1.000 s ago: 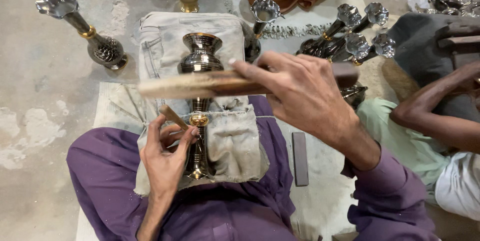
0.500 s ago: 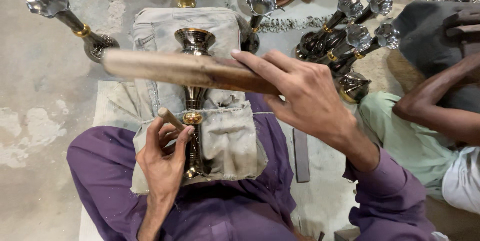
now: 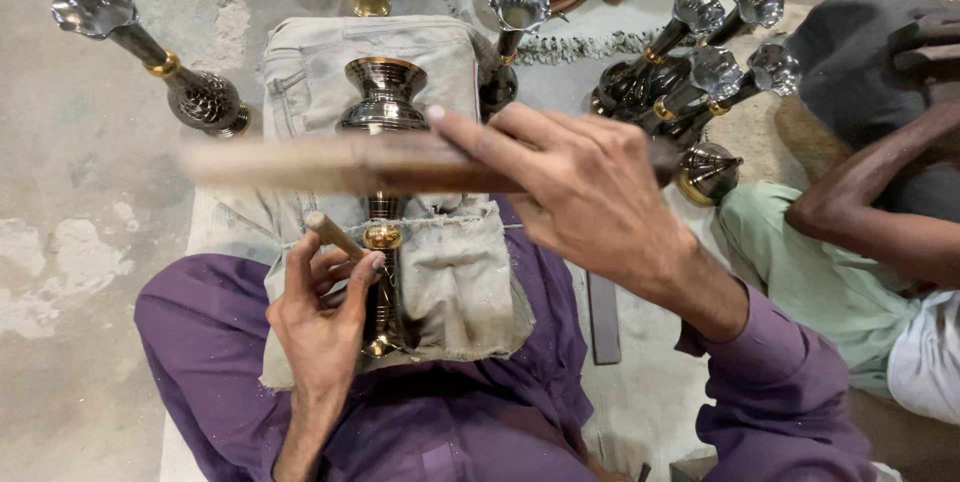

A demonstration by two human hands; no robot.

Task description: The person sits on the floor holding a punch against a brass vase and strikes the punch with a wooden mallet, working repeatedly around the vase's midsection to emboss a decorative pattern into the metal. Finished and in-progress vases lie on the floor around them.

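We're down in a metalware workshop: bare concrete floor (image 3: 70, 232), dark fluted vases (image 3: 690, 77) clustered on a mat (image 3: 620, 62), workers seated cross-legged.

A metal vase (image 3: 384, 192) lay lengthwise on a folded cloth (image 3: 450, 272) across the person's lap, its mouth toward the far side. The left hand (image 3: 322, 317) rested at the vase's neck with a thin tool (image 3: 333, 234), and the right hand (image 3: 590, 197) held a wooden stick (image 3: 330, 164) crosswise above the vase. On the floor (image 3: 70, 172), one vase (image 3: 150, 57) lay to the far left, a cluster of vases (image 3: 700, 62) lay far right, and another person's arm (image 3: 880, 202) reached in at the right edge.
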